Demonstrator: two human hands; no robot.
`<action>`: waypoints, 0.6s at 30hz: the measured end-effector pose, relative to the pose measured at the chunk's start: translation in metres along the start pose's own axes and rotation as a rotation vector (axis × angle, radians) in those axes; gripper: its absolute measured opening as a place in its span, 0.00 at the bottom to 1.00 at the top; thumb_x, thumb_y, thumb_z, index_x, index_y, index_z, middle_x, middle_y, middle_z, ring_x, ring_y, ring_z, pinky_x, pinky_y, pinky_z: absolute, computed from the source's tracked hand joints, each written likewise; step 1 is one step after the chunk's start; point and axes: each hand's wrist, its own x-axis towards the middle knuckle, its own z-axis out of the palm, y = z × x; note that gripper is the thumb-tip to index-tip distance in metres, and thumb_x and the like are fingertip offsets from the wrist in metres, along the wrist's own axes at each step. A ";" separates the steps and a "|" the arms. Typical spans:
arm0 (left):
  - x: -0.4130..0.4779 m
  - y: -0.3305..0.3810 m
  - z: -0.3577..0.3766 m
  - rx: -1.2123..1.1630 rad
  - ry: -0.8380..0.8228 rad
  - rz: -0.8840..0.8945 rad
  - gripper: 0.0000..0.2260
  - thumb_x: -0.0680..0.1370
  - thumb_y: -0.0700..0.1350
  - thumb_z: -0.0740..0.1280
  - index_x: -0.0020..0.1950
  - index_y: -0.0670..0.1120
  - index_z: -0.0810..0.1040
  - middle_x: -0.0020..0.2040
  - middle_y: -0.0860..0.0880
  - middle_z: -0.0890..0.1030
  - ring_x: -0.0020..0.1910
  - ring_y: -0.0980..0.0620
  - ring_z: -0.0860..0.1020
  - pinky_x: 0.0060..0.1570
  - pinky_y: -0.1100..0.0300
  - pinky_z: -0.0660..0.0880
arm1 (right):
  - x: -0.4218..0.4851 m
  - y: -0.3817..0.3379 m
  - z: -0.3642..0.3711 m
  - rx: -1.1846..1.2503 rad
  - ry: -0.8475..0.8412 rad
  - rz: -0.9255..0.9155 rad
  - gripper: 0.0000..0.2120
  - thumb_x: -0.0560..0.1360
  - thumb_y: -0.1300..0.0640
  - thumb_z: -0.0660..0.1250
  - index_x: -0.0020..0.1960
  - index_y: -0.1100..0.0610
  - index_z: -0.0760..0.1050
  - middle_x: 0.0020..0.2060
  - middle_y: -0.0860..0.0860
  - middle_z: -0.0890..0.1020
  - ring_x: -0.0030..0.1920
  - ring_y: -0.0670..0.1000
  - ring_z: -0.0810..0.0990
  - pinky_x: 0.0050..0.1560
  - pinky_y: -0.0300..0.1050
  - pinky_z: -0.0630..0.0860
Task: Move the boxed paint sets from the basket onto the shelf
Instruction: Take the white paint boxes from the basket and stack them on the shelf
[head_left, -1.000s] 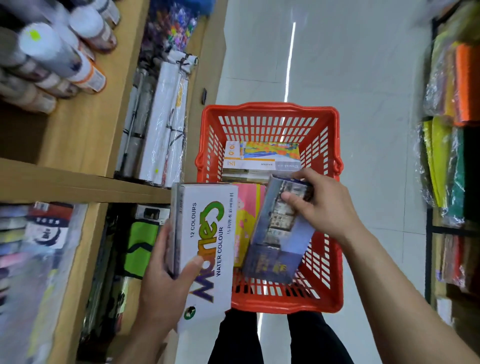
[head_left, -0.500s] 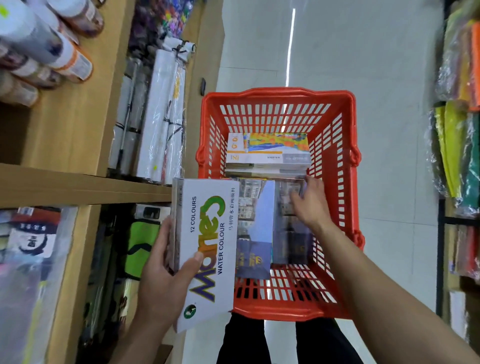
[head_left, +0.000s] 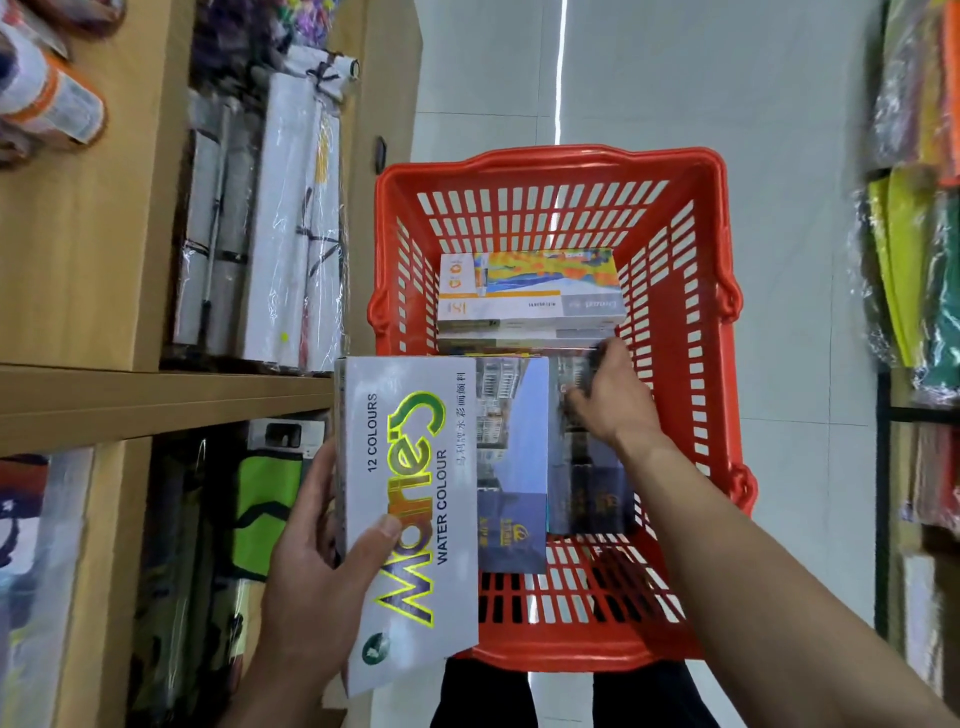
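My left hand (head_left: 311, 587) grips a white "Marie's" 12-colour water colour box (head_left: 410, 499), held upright beside the red basket (head_left: 550, 161) and in front of the wooden shelf board (head_left: 156, 400). Inside the basket lie two blue paint boxes side by side. My right hand (head_left: 608, 400) reaches in, fingers curled over the far end of the right blue box (head_left: 592, 499). The left blue box (head_left: 511, 467) is partly hidden behind the white box. A stack of white and orange paint boxes (head_left: 530, 291) lies at the basket's far end.
Wrapped white paper rolls (head_left: 291, 223) stand on the shelf at left, with cans (head_left: 47, 98) above them. A green packet (head_left: 265, 499) sits on the lower shelf. A rack of coloured sheets (head_left: 914, 260) lines the right. My legs show below the basket.
My right hand has lowered the blue box it held tilted up, and the box now lies flat in the basket beside the other blue one. The left hand keeps the white box still.
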 end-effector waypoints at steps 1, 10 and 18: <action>0.000 -0.001 0.000 0.007 0.003 0.000 0.31 0.71 0.42 0.73 0.68 0.69 0.74 0.63 0.60 0.84 0.59 0.60 0.84 0.49 0.71 0.78 | -0.003 -0.002 -0.003 -0.029 0.028 -0.013 0.31 0.76 0.56 0.73 0.72 0.61 0.61 0.70 0.61 0.72 0.64 0.66 0.78 0.60 0.55 0.75; -0.001 -0.004 -0.003 0.062 0.008 -0.038 0.38 0.68 0.57 0.75 0.77 0.64 0.67 0.71 0.53 0.79 0.68 0.49 0.79 0.66 0.44 0.77 | -0.048 -0.010 -0.040 -0.312 0.066 -0.091 0.24 0.78 0.45 0.70 0.71 0.53 0.75 0.67 0.56 0.73 0.56 0.64 0.83 0.56 0.57 0.79; -0.003 0.009 0.001 0.087 0.037 -0.076 0.40 0.66 0.57 0.75 0.78 0.61 0.67 0.67 0.57 0.82 0.64 0.55 0.82 0.65 0.43 0.77 | -0.105 -0.006 -0.071 -0.248 0.024 -0.314 0.14 0.73 0.45 0.76 0.54 0.52 0.81 0.59 0.51 0.82 0.59 0.61 0.78 0.56 0.54 0.76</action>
